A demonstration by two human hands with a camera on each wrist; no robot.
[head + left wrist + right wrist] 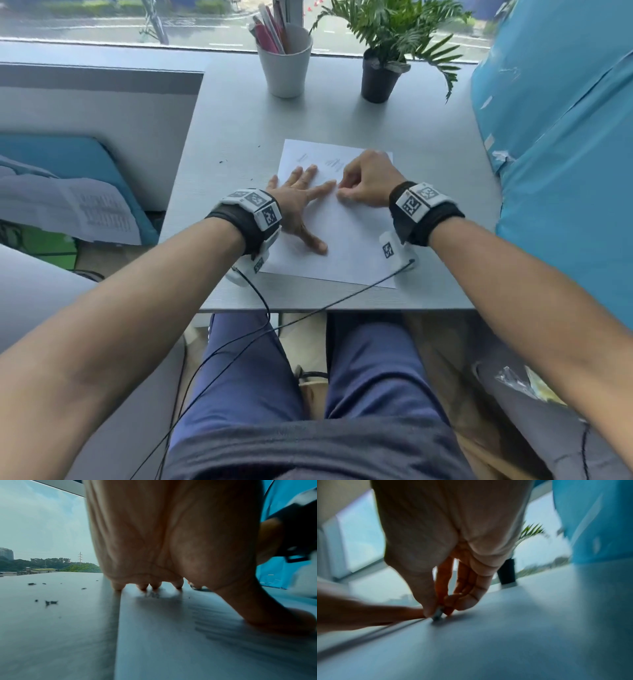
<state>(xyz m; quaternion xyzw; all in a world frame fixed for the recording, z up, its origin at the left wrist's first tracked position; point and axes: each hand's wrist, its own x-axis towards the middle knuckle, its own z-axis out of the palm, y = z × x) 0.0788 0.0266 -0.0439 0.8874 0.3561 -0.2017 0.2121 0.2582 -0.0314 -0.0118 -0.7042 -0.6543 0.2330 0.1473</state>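
A white printed sheet of paper (346,240) lies on the grey desk (239,137) in front of me. My left hand (305,195) lies flat on the sheet's left part, fingers spread and straight, thumb pointing towards me; from the left wrist view the left hand (163,547) has its fingertips down on the paper (171,635). My right hand (342,192) is curled just right of the left index finger. In the right wrist view the right hand (437,613) pinches a small grey object (438,614) between thumb and forefinger, its tip touching the paper (505,635). What the object is I cannot tell.
A white cup of pens (285,61) and a potted plant (380,78) stand at the desk's far edge by the window. A large blue covered shape (565,154) borders the desk's right side. Dark crumbs (222,161) lie left of the sheet. Cables hang over the near edge (342,305).
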